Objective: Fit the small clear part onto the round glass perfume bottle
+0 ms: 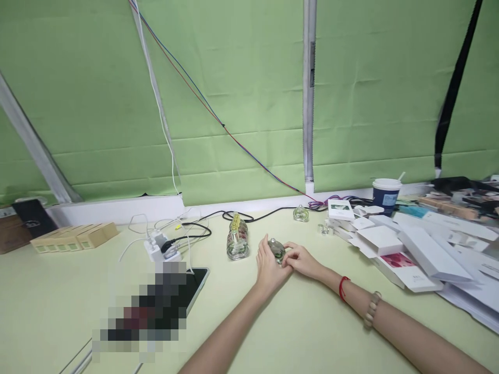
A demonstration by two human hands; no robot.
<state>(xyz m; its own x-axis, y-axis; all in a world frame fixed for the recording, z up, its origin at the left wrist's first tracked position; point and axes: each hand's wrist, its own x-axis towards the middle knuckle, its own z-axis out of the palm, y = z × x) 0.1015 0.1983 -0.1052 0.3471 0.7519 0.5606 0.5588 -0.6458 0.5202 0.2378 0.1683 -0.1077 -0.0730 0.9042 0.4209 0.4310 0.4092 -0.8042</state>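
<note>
A small round glass perfume bottle [277, 249] sits between both hands near the middle of the pale table [58, 296]. My left hand [268, 269] cups it from the left with fingers curled around it. My right hand [302, 261] pinches its right side with the fingertips; that wrist wears a red string and a beaded bracelet. A taller clear bottle with yellow parts on top [237, 239] stands just left of my hands. A second small round bottle [301, 213] rests farther back by the wall.
White cartons and flat packaging [413, 249] pile up at the right, with a lidded paper cup [385, 195] behind them. A power strip with cables [161, 246] and a tablet [193, 285] lie at the left. Tan boxes [74, 237] line the far left.
</note>
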